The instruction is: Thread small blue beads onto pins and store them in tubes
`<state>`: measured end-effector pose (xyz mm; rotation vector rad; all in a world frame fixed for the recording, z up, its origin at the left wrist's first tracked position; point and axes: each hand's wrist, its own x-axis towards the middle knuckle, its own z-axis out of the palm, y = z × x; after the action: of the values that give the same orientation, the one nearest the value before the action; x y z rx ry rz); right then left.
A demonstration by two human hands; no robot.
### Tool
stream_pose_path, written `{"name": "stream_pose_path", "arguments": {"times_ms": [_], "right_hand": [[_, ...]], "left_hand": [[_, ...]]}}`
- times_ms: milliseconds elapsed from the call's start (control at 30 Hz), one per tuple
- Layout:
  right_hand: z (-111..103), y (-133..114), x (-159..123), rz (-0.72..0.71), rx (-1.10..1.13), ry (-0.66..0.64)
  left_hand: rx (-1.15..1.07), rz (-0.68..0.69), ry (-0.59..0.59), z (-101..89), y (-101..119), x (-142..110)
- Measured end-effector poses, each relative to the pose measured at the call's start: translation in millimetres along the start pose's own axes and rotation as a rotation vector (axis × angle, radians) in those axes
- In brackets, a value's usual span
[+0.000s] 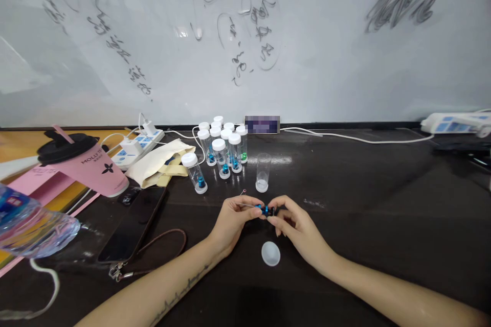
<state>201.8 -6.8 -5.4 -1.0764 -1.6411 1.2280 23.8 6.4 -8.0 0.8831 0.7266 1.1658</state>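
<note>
Between the fingertips of both hands is a small blue-and-black piece with a thin metal rod (265, 210). My left hand (235, 219) pinches its blue end, and the rod runs back along those fingers to a small pinkish tip. My right hand (293, 222) pinches the black end with thumb and forefinger. Just beyond the hands, an uncapped clear plastic tube (263, 169) stands upright. A round white cap (270, 254) lies on the dark table below the hands. Several white-capped clear tubes (219, 156) stand farther back to the left, most with blue pieces inside, one with green.
To the left lie a phone (132, 225) with a cord strap, a cream cloth pouch (159, 163) and a power strip (143, 145). A pink cup (90, 163) and a water bottle (34, 222) lean in. A white cable (364, 139) runs along the whiteboard (318, 61).
</note>
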Motion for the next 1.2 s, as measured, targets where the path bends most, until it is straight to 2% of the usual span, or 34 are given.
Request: {"name": "stream_pose_path", "arguments": {"times_ms": [167,433,767,1200], "right_hand": [[-0.4,-1.8,-0.3,-0.013,0.052,-0.004],[-0.7,-4.3,0.3,-0.009,-0.083,-0.029],[-0.9,1.4,-0.7,-0.008,-0.025,-0.023],[-0.9,-7.3,1.7,0.014,0.005,-0.052]], "left_hand": [[-0.001,-0.014,0.005,2.1,1.3,-1.2],[0.007,-0.016,0.001,0.5,-0.4,-1.6],[0.003,-0.002,0.008,-0.8,-0.3,0.1],[0.000,-0.021,-0.004,1.2,1.0,-2.6]]}}
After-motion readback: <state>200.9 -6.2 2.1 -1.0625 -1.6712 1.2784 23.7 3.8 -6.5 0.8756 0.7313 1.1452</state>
